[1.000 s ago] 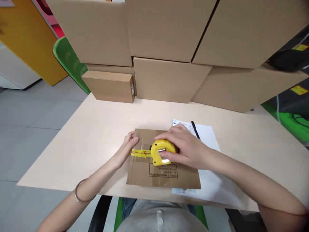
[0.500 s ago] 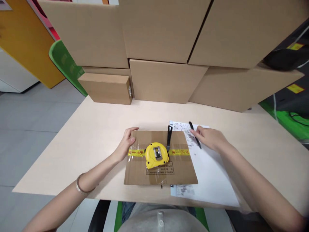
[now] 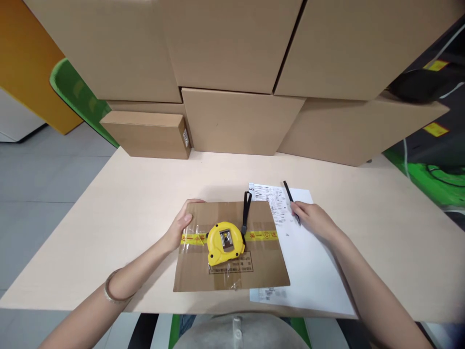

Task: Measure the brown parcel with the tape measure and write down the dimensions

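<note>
Flattened brown cardboard box (image 3: 232, 264), sealed across with a strip of yellow printed tape (image 3: 261, 236), lies on the pale wooden bench (image 3: 138, 203) near its front edge. On the middle of the cardboard sits a round yellow tape measure (image 3: 224, 242) with a metal clip on top, and its black wrist strap (image 3: 246, 212) trails away toward the back. The left hand (image 3: 179, 228) rests on the box's left edge, thumb lying on the cardboard and fingers curled over the far corner, gripping it lightly. The right hand (image 3: 314, 219) lies on a white printed paper sheet (image 3: 308, 261) just beside the box, its fingers closed on a thin black pen (image 3: 290, 198). A wall of large brown cardboard cartons (image 3: 232, 72) stands stacked along the back of the bench.
</note>
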The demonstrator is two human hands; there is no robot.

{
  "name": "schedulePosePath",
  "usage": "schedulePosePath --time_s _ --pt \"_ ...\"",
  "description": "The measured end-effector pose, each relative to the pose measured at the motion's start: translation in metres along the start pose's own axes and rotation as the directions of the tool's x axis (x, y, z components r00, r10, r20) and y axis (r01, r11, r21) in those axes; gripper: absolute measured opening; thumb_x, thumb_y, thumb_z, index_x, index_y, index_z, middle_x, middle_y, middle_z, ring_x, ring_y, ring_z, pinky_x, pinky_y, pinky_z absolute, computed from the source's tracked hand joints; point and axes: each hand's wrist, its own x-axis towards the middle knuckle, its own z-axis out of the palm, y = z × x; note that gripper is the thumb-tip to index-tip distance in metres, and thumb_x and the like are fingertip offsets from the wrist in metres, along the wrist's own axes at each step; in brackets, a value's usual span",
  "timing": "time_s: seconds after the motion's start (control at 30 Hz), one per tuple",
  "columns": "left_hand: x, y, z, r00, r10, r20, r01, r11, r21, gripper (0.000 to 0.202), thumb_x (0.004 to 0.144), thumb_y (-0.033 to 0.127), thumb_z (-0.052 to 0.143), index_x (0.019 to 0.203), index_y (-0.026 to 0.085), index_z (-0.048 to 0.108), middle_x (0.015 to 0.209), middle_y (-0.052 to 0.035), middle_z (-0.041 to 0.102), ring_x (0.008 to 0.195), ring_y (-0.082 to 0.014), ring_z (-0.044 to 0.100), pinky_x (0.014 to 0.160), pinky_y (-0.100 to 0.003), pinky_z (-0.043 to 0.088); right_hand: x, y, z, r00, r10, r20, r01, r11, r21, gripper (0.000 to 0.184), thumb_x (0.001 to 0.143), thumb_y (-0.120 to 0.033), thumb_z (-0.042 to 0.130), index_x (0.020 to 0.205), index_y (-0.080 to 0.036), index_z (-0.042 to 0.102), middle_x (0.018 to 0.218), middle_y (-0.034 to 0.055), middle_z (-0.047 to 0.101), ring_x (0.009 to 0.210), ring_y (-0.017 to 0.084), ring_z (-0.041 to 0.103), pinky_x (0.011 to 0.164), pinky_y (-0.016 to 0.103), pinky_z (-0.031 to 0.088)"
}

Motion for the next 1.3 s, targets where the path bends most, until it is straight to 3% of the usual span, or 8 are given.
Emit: schedulePosePath --time_s 0.1,0.23,0.37,0.63,0.87,1.1,1.3 --pt "0.0 0.0 -0.003 1.0 -0.018 -0.001 0.018 1.0 -0.001 0.051 0.083 0.063 0.063 0.111 0.021 0.064 0.106 -0.0073 0.067 0.099 -0.0299 0.062 0.083 -0.037 0.05 0.001 0.006 0.005 0.999 -0.032 0.01 0.029 0.97 0.243 0.04 0.1 -0.057 0.032 0.081 -0.025 0.047 0.064 -0.0013 0.053 0.056 0.017 0.048 0.059 0.031 0.038" --pt "0.001 -0.001 -0.005 1.0 -0.022 0.006 0.022 1.0 -0.004 0.05 0.082 0.062 0.065 0.109 0.02 0.065 0.097 -0.0052 0.065 0.087 -0.0255 0.061 0.077 -0.034 0.05 0.005 0.009 0.015 0.998 -0.056 -0.003 0.051 0.887 0.46 0.039 0.092 -0.057 0.051 0.077 -0.028 0.029 0.052 -0.0109 0.03 0.047 0.013 0.031 0.053 0.028 0.029" --pt "0.001 0.001 -0.007 0.999 -0.03 0.044 0.029 0.999 0.012 0.051 0.083 0.064 0.065 0.11 0.021 0.063 0.102 -0.006 0.066 0.09 -0.026 0.062 0.079 -0.034 0.05 0.005 0.005 0.017 0.996 -0.088 0.021 0.062 0.832 0.552 0.035 0.097 -0.052 0.048 0.077 -0.027 0.036 0.051 -0.0099 0.037 0.047 0.011 0.03 0.052 0.028 0.027" --pt "0.001 0.0 -0.011 0.996 -0.033 0.078 0.029 0.999 0.045 0.053 0.085 0.065 0.063 0.116 0.022 0.064 0.109 -0.0068 0.064 0.098 -0.028 0.06 0.082 -0.034 0.048 -0.008 -0.003 0.018 0.964 -0.146 0.222 0.002 0.839 0.544 0.029 0.085 -0.038 0.072 0.075 -0.023 0.049 0.063 -0.0018 0.06 0.054 0.014 0.054 0.049 0.027 0.04" --pt "0.002 -0.001 -0.014 0.993 -0.049 0.106 0.045 0.998 0.045 0.054 0.086 0.065 0.062 0.118 0.021 0.062 0.113 -0.0069 0.062 0.1 -0.0277 0.058 0.086 -0.035 0.047 -0.006 0.0 0.032 0.942 -0.175 0.285 0.009 0.865 0.501 0.032 0.08 -0.039 0.074 0.067 -0.021 0.051 0.054 -0.0056 0.05 0.042 0.009 0.043 0.04 0.023 0.035" --pt "0.001 -0.001 -0.013 0.991 -0.068 0.115 0.065 0.998 0.027 0.055 0.086 0.065 0.062 0.119 0.021 0.059 0.109 -0.0058 0.063 0.096 -0.0256 0.059 0.084 -0.034 0.047 -0.005 0.005 0.037 0.935 -0.202 0.291 0.031 0.866 0.5 0.03 0.079 -0.035 0.074 0.065 -0.021 0.051 0.054 -0.0049 0.05 0.044 0.009 0.043 0.041 0.022 0.033" --pt "0.001 -0.001 -0.014 0.989 -0.073 0.127 0.073 0.997 0.002 0.055 0.086 0.064 0.062 0.12 0.021 0.058 0.108 -0.0051 0.062 0.094 -0.0243 0.059 0.082 -0.033 0.047 -0.004 0.011 0.039 0.94 -0.208 0.271 0.045 0.861 0.506 0.03 0.086 -0.035 0.069 0.068 -0.022 0.048 0.055 -0.0049 0.052 0.044 0.009 0.045 0.044 0.023 0.035"
